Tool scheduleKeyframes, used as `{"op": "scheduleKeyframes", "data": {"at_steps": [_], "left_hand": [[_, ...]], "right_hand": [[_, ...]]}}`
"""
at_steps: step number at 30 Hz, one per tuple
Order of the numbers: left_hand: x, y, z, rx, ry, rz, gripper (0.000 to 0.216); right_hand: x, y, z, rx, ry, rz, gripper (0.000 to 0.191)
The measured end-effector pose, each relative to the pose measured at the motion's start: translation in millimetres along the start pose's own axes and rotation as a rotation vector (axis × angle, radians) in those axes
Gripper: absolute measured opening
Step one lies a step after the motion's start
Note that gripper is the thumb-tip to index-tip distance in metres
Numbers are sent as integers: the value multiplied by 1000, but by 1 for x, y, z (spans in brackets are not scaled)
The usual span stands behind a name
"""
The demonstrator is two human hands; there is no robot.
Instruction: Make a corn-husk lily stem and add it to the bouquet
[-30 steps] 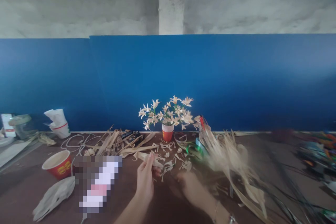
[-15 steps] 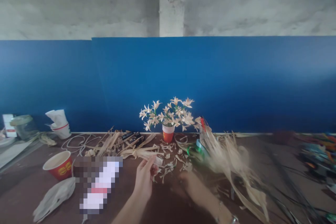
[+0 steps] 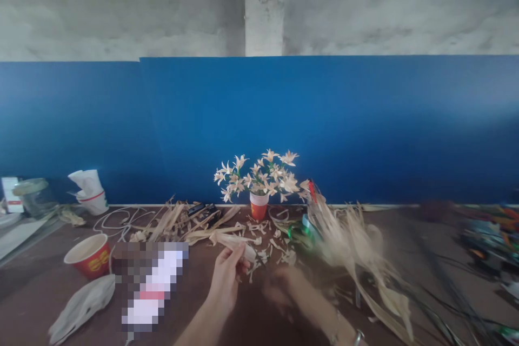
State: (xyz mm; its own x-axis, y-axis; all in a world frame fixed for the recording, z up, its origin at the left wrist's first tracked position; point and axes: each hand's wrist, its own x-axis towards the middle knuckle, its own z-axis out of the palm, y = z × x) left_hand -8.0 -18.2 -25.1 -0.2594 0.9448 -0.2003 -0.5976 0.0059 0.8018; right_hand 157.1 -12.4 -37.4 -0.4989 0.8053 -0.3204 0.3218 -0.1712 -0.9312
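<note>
My left hand [image 3: 225, 281] is raised over the brown table [image 3: 36, 286], its thumb and fingers pinched on a pale strip of dried husk [image 3: 239, 243] that sticks up and to the right. My right hand [image 3: 290, 292] is just to the right of it, low over the table and smeared by motion, so its fingers cannot be read. Small husk scraps [image 3: 265, 251] lie scattered just beyond both hands. Behind them stands a small red paper cup [image 3: 258, 206] filled with cream handmade flowers [image 3: 259, 173].
A pile of dried husks [image 3: 357, 243] spreads at the right, with green ribbon [image 3: 302, 227] beside it. At the left sit a red paper cup [image 3: 88, 255], a crumpled pale bag [image 3: 79, 308], stacked cups [image 3: 91, 189] and a glass jar [image 3: 34, 197]. A blue panel [image 3: 324, 130] backs the table.
My left hand has turned the husk strip so it tips further right. My right hand has slid a little left toward it, still blurred.
</note>
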Motion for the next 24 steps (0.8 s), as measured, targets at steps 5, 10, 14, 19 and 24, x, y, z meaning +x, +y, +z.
{"op": "scheduleKeyframes", "data": {"at_steps": [5,10,14,19,24], "left_hand": [[1,-2,-2,28,-12,-7,27],[1,-1,-3,35,-37,2,26],[-1,1,-2,24,-38,3,27],[-2,2,0,32,-37,4,27],[-2,3,1,15,-23,-7,27]], "right_hand": [[1,1,-2,4,-48,-37,30],[0,-3,-3,3,-78,-50,29],[-3,-5,-4,-5,-78,-62,28],[-6,-6,-3,-14,-68,-59,28],[-3,-5,-3,-16,-57,-51,28]]}}
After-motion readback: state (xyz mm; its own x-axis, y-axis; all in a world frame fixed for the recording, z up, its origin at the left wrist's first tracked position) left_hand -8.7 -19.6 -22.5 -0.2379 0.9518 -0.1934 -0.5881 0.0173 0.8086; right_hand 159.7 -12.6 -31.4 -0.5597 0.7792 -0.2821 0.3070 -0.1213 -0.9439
